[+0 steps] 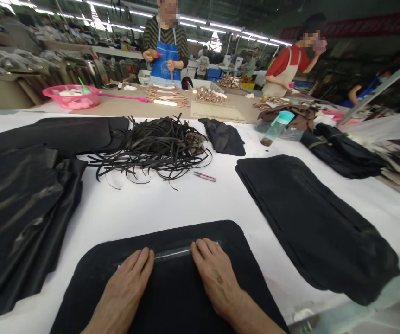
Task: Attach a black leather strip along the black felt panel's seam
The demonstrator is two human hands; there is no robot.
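Observation:
A black panel (175, 297) with rounded corners lies in front of me on the white-covered table. Across its upper part runs a narrow slot with a pale shiny strip (172, 254) showing in it. My left hand (130, 278) rests on the panel at the strip's left end, fingers stretched forward and lying on the surface. At the right end, my right hand (217, 273) lies the same way, fingertips touching the panel beside the strip. Neither hand shows anything gripped. My palms hide part of the panel, and the fingers cover the slot's ends.
Pink-handled thread snips (206, 177) lie beyond the panel, near a heap of black strips (165, 144). Black material (22, 208) is piled left; stacked black panels (311, 218) lie right. A bottle (276, 127) stands farther back. Two people work across the table near a pink basin (71, 98).

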